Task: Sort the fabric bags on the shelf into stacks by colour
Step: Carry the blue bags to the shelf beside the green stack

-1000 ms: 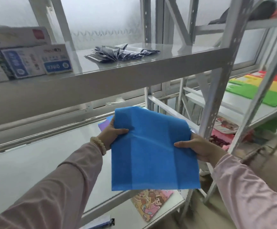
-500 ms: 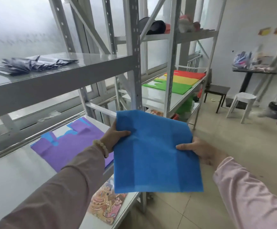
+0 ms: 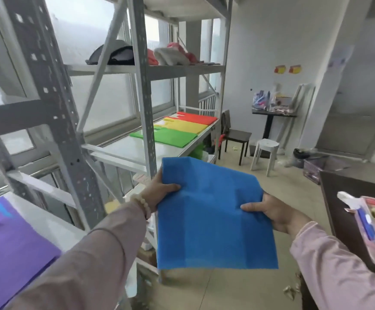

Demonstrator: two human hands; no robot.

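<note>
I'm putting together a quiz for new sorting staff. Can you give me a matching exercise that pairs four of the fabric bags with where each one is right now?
Things:
1. blue bag
2. purple bag
3. green bag
4. red bag

Places:
A. far end of the farther shelf
B. held in the air, off the shelves
C. on the near shelf, lower left
D. nearest of the three stacks on the farther shelf

Pairs: 1-B, 2-C, 3-D, 4-A

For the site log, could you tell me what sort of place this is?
Likely a small storeroom or workroom: tall metal racks line the windows, coloured bags lie sorted on a shelf, and the left hand and right hand hold a blue bag.
</note>
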